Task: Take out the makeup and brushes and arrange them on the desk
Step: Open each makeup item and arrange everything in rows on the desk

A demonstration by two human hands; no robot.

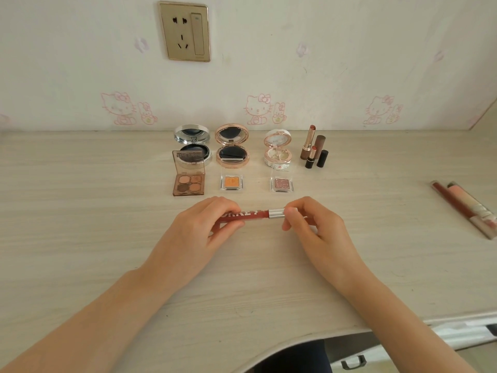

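A dark red lip gloss tube [252, 214] with white lettering and a silver collar lies level between both hands, just above the desk's middle. My left hand [204, 227] grips the tube's body; my right hand [312, 224] pinches its cap end. Behind them, open makeup stands in rows: a silver compact [192, 137], a rose-gold compact [232, 145], a white floral compact [277, 150], a four-colour eyeshadow palette [188, 181], an orange single eyeshadow [231, 181] and a pink glitter one [281, 183]. Uncapped lipsticks [313, 148] stand to their right.
The pale wood desk [80, 211] meets a cartoon-cat wallpapered wall with a gold socket [185, 35]. Two long packaged lip products [468, 208] lie at the desk's right edge. A drawer handle [353, 362] shows below the curved front edge.
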